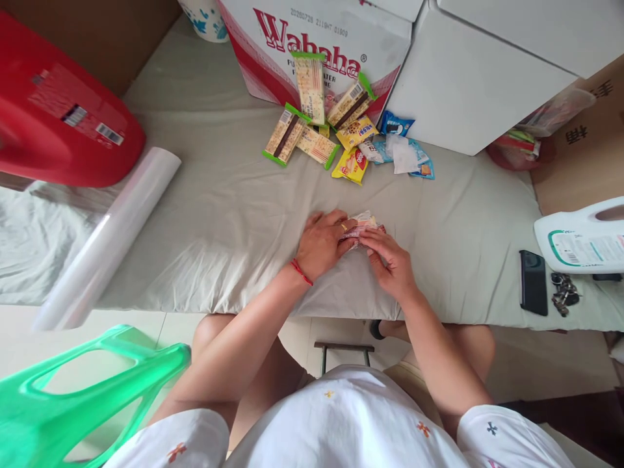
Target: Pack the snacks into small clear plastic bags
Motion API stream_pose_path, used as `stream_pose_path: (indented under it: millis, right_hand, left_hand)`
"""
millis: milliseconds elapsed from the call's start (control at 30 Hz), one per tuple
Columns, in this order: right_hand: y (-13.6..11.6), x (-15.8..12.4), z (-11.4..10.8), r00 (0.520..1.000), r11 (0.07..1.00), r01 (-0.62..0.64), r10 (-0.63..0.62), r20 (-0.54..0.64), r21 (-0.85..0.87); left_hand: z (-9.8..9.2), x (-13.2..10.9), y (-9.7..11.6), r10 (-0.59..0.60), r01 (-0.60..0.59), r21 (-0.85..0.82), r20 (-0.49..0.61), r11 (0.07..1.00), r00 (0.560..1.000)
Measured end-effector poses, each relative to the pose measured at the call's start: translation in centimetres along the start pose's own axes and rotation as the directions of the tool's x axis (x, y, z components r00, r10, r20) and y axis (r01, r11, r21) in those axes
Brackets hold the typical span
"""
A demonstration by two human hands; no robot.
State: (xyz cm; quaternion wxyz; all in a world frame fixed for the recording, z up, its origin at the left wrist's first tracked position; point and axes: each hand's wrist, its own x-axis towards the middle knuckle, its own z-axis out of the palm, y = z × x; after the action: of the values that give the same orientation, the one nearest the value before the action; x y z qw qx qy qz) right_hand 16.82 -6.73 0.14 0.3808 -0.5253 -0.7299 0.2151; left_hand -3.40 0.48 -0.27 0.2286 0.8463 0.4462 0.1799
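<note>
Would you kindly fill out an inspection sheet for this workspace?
Surface: grey-beige cloth, wrinkled, heavily so near the front edge.
Job's things: printed packet, partly hidden by fingers; beyond it, green-ended snack bars and small snack packets lie grouped, some overlapping, by the Wahaha carton.
Clutter: black phone and keys near the front edge, right side; clear plastic roll on the left, reaching past the edge.
Hands: left hand and right hand both touch the packet; grip unclear.
Cables: nothing seen.
Surroundings: red jug at left, white bottle at right, green plastic stool at lower left.
</note>
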Motion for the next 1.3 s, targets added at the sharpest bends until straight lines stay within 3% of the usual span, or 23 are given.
stream_pose_path:
  millis: [133, 200, 300, 400, 633, 867, 1033, 1133, 1300]
  right_hand:
    - [1.0, 1.6, -2.0, 0.995, 0.993, -0.055, 0.046, -0.087, -0.104]
    - [1.9, 2.8, -2.3, 0.999, 0.989, 0.000, 0.005, 0.034, -0.150]
    - [3.6, 4.3, -1.8, 0.962, 0.985, 0.061, -0.015, 0.271, -0.161]
    - [4.7, 4.7, -1.3, 0.932, 0.989, 0.075, -0.023, 0.362, -0.129]
    - [4.0, 4.3, -2.1, 0.938, 0.996, 0.040, -0.009, 0.346, -0.082]
    - [2.4, 5.0, 0.8, 0.986, 0.988, -0.102, 0.117, 0.121, -0.120]
    - [3.1, 5.4, 1.3, 0.982, 0.987, -0.160, 0.157, 0.109, 0.020]
    - [3.0, 5.7, 1.2, 0.976, 0.981, -0.193, 0.191, 0.105, 0.010]
    - [2.9, 5.8, 1.2, 0.978, 0.980, -0.198, 0.195, 0.079, 0.025]
  left_hand:
    - [0.2, -0.5, 0.0, -0.032, 0.031, 0.033, 0.029, 0.999, 0.999]
    - [0.2, -0.5, 0.1, -0.035, 0.033, 0.035, 0.061, 0.999, 0.998]
    - [0.1, -0.3, 0.5, -0.055, 0.050, 0.062, 0.082, 0.997, 0.995]
    - [0.0, -0.2, 0.8, -0.082, 0.072, 0.085, 0.120, 0.994, 0.989]
    - [-0.1, -0.2, 1.1, -0.114, 0.095, 0.117, 0.174, 0.989, 0.978]
    - [-0.1, -0.2, 0.7, -0.066, 0.052, 0.072, 0.196, 0.996, 0.978]
    - [-0.5, -0.4, -0.3, -0.032, 0.036, -0.015, 0.205, 0.999, 0.978]
    - [-0.5, -0.7, -0.4, -0.029, 0.031, -0.008, 0.172, 0.999, 0.985]
    - [-0.4, -0.9, 0.1, -0.009, 0.009, 0.021, 0.024, 1.000, 1.000]
